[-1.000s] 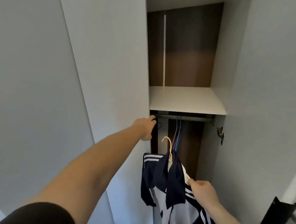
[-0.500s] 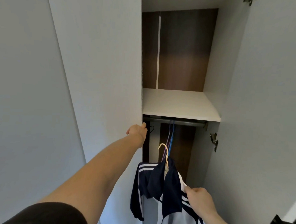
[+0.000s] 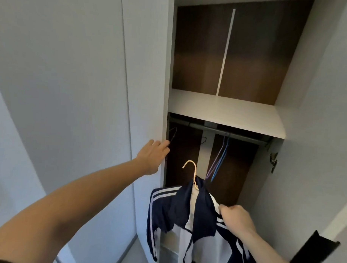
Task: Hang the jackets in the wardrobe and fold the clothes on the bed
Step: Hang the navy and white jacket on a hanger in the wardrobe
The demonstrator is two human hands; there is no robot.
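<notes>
Two hangers (image 3: 216, 162) hang beside the rail (image 3: 227, 132).

Home bedroom, built-in wardrobe (image 3: 316, 116), hanging rail (image 3: 227, 132), hangers (image 3: 219, 160), white shelf (image 3: 228, 111)

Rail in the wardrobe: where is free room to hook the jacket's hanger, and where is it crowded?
The rail is bare between a black hanger at its left end and the purple and blue hangers right of centre, directly above the yellow hook. The white shelf sits close above, leaving little headroom.
</notes>
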